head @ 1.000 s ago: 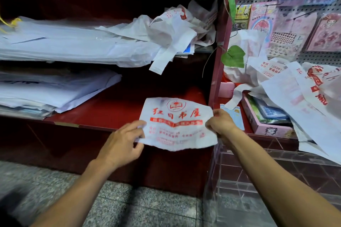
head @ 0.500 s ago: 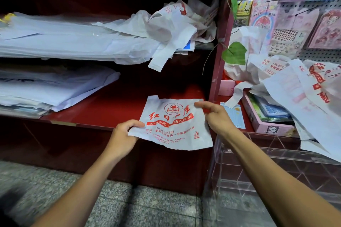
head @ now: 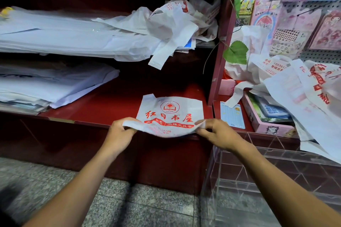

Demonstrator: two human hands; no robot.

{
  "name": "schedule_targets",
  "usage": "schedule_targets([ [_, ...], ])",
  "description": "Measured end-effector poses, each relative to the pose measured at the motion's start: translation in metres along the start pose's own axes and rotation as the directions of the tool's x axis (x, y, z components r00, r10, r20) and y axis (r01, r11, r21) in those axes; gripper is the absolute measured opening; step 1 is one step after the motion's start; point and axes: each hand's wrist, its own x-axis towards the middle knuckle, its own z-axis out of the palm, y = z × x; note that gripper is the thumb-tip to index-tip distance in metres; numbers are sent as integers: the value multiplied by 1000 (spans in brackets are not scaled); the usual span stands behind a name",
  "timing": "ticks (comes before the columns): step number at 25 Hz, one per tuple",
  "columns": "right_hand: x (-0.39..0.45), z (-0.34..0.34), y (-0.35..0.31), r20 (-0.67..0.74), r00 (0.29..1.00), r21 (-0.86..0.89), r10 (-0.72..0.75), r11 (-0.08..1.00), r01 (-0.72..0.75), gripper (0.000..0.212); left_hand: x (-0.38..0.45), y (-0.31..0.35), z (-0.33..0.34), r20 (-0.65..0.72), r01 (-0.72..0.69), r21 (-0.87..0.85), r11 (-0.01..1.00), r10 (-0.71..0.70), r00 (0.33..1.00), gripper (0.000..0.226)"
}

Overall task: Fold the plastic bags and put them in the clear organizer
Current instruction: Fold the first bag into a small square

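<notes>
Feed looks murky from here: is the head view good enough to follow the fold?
Head view: the bag and both hands, left and right, are sharp and evenly lit; upper shelf recess is nearly black; bottom-left corner blurs; wide-angle bends the edges; clear organizer reads faintly.

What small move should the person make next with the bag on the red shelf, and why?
Probably fold the near edge forward over the print: both the left hand and right hand pinch the near corners of the bag, lifted, while its far half lies flat on the shelf.

The plastic bag (head: 171, 114) reads 红日书屋; another bag (head: 273, 65) shows 15536.
</notes>
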Motion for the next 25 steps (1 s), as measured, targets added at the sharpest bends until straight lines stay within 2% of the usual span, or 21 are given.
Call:
schedule_targets([
  [1, 0, 0, 1, -49, 997, 21, 58, 998, -57, 33, 0, 0, -1, -20, 25, -18, 1000, -25, 999, 20],
  [2, 0, 0, 2, -82, 987, 44, 136, 990, -132, 42, 0, 0, -1, -30, 56, -41, 998, -57, 998, 15],
  [5, 0, -3, 0, -153, 960, 155, 234, 965, -210, 44, 0, 0, -1, -38, 164, -129, 978, -170, 985, 11],
  [9, 4, 1, -2, -266, 902, 243, 340, 929, -279, 51, 2, 5, 2, -152, 255, -262, 931, -300, 942, 4],
  [12, 6, 5, -2, -361, 867, 150, 343, 939, -309, 44, 0, 8, 3, -113, 284, -327, 901, -336, 935, 19],
  [15, 8, 5, -4, -408, 825, 60, 392, 913, -404, 12, 0, 8, 6, -106, 275, -278, 921, -313, 944, 17],
  [17, 8, 7, -5, -410, 821, 41, 397, 908, -418, 15, 2, 6, 7, -141, 272, -243, 931, -311, 940, 14],
  [18, 8, 7, -5, -430, 827, -9, 361, 915, -404, 14, 2, 6, 8, -149, 274, -237, 932, -313, 938, 13],
  [20, 7, 8, -10, -484, 856, -171, 182, 940, -296, 19, 2, 7, 8, -137, 287, -248, 925, -327, 935, 8],
  [21, 7, 7, -13, -441, 894, -224, 80, 955, -196, 30, 3, 8, 6, -119, 299, -253, 920, -336, 934, 7],
  [23, 8, 7, -20, -158, 987, -317, -38, 948, -14, 56, 4, 8, 3, -44, 304, -198, 932, -318, 947, 17],
  [24, 8, 9, -23, -6, 999, -397, -38, 917, 33, 65, 3, 6, 1, -13, 268, -99, 958, -270, 963, 24],
  [25, 7, 15, -24, 88, 996, -475, -19, 878, 59, 66, 2, 2, -2, 12, 176, 92, 980, -177, 984, 32],
])
